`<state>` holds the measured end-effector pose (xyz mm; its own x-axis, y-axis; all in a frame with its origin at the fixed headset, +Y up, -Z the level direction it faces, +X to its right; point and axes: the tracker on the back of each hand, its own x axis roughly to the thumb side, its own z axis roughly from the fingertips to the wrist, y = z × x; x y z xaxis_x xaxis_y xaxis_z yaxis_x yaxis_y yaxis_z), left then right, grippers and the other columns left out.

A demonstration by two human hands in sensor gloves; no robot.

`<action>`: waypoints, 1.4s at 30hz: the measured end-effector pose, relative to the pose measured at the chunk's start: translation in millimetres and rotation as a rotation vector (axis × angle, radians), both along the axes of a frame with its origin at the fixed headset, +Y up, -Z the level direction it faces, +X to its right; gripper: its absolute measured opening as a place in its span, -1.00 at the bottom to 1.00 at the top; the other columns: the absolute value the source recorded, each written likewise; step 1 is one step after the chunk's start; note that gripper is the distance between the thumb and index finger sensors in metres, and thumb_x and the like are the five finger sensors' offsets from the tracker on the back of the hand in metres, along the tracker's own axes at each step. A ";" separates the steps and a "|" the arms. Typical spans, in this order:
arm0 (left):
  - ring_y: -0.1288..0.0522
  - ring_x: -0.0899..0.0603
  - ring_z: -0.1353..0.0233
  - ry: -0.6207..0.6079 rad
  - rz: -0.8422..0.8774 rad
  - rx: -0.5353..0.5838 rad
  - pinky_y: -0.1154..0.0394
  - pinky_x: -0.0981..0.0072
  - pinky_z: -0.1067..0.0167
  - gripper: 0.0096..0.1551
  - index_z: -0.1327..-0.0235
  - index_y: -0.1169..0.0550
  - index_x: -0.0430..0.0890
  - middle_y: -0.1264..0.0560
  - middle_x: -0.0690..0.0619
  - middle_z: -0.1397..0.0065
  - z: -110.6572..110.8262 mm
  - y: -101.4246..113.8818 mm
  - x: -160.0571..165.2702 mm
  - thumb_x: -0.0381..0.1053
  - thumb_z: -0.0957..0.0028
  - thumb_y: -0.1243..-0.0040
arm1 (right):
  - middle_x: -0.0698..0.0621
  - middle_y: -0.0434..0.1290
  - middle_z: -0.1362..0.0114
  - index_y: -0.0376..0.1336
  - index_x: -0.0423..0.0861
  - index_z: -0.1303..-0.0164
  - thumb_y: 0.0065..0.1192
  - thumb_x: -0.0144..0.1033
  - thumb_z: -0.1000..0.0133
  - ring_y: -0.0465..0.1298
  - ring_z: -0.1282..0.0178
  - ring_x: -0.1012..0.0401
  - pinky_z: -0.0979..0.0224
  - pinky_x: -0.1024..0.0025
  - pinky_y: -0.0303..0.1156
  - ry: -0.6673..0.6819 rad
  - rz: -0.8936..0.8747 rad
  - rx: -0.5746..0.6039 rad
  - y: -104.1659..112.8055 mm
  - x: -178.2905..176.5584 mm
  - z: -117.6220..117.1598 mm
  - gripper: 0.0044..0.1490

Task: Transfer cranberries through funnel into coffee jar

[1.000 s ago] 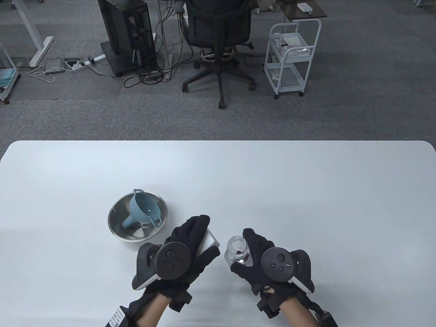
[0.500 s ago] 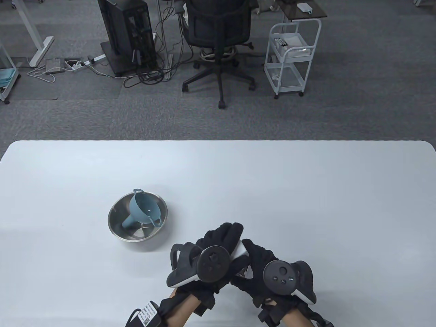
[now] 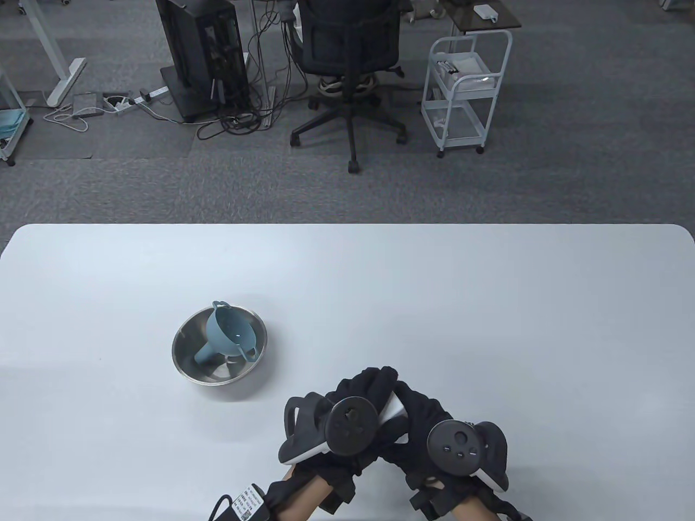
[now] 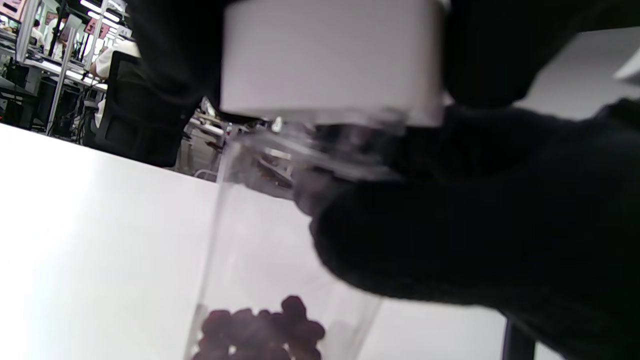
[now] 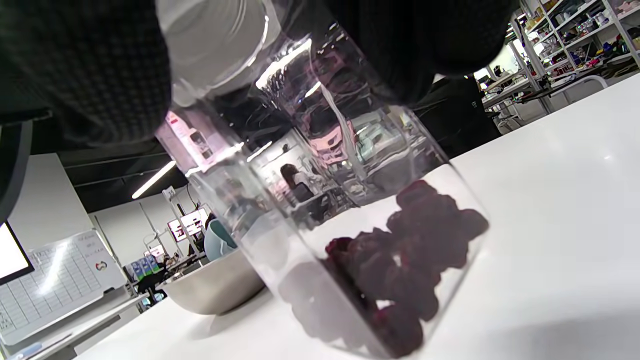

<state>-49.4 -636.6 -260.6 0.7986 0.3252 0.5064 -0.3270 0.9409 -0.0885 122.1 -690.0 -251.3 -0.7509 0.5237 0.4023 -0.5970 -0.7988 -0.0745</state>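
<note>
My right hand grips a clear glass jar that stands on the white table. Dark red cranberries lie at its bottom; they also show in the left wrist view. My left hand holds a white lid down at the jar's mouth; the lid meets the jar in the left wrist view. In the table view both hands hide the jar. A blue funnel lies tilted in a steel bowl to the left, apart from both hands.
The bowl with the funnel also shows behind the jar in the right wrist view. An office chair and a white cart stand on the floor beyond the table's far edge.
My left hand has carried the white lid to the right and onto the open jar. My right hand has kept its grip on the jar, which is now hidden in the table view.
</note>
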 end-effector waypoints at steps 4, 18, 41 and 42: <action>-0.58 -0.35 -0.34 0.034 -0.042 0.012 -0.55 -0.02 -0.22 0.01 -0.62 -0.32 -0.17 -0.37 -0.28 -0.59 1.7 1.3 2.5 0.42 -0.04 -0.14 | -0.26 0.45 -0.43 0.13 -0.36 -0.44 0.67 0.17 0.23 0.54 -0.26 -0.17 -0.25 0.02 0.46 -0.012 0.007 0.010 0.7 1.7 -0.3 0.29; -0.22 -0.43 -0.65 -0.256 -0.071 -0.145 -0.29 -0.29 -0.47 0.00 -0.66 -0.19 0.02 -0.17 -0.11 -0.73 -7.3 3.1 2.3 0.22 0.03 -0.33 | -0.28 0.45 -0.42 0.12 -0.40 -0.43 0.71 0.11 0.24 0.54 -0.28 -0.19 -0.27 0.01 0.46 0.219 -0.222 -0.126 -12.5 17.9 -15.9 0.30; -0.58 -0.34 -0.28 0.181 -0.096 0.023 -0.53 -0.03 -0.22 0.12 -0.60 -0.31 -0.26 -0.38 -0.34 -0.54 10.1 -8.5 8.9 0.50 -0.01 -0.16 | -0.26 0.46 -0.41 0.12 -0.37 -0.43 0.65 0.20 0.20 0.55 -0.24 -0.16 -0.24 0.05 0.48 0.006 -0.102 -0.057 -13.2 13.6 -9.5 0.28; -0.58 -0.35 -0.28 0.170 -0.096 0.004 -0.53 -0.04 -0.22 0.09 -0.60 -0.31 -0.26 -0.38 -0.35 -0.54 9.2 -7.9 9.5 0.46 -0.04 -0.18 | -0.26 0.46 -0.41 0.13 -0.38 -0.43 0.66 0.19 0.21 0.55 -0.24 -0.16 -0.25 0.04 0.47 0.010 -0.103 -0.059 -13.1 13.4 -9.5 0.28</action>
